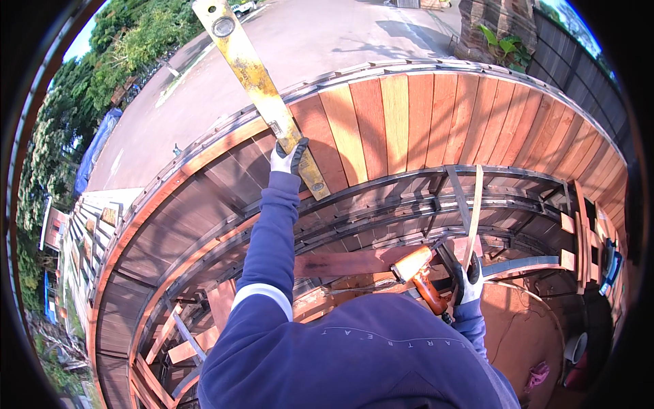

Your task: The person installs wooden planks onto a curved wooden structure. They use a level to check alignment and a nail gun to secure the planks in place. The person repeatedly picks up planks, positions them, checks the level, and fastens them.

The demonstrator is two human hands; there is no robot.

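My left hand (289,155), in a white and dark glove, is stretched out ahead. Its fingers wrap round a worn yellow spirit level (257,85), which lies slanted across the curved rim, its near end on reddish wooden planks (330,133). To the right and closer in, my right hand (471,283), gloved likewise, is closed round the lower end of a thin pale wooden strip (475,211). The strip's upper end reaches the inner edge of the planks. Beside this hand is an orange nail gun (427,290); what supports it is hidden.
Curved dark metal framing (409,204) runs below the planks. A reddish board (347,263) crosses in front of me. Loose wood pieces (583,238) and a blue tool (612,273) lie at right. Beyond the rim are pavement (381,34) and a tree trunk (501,31).
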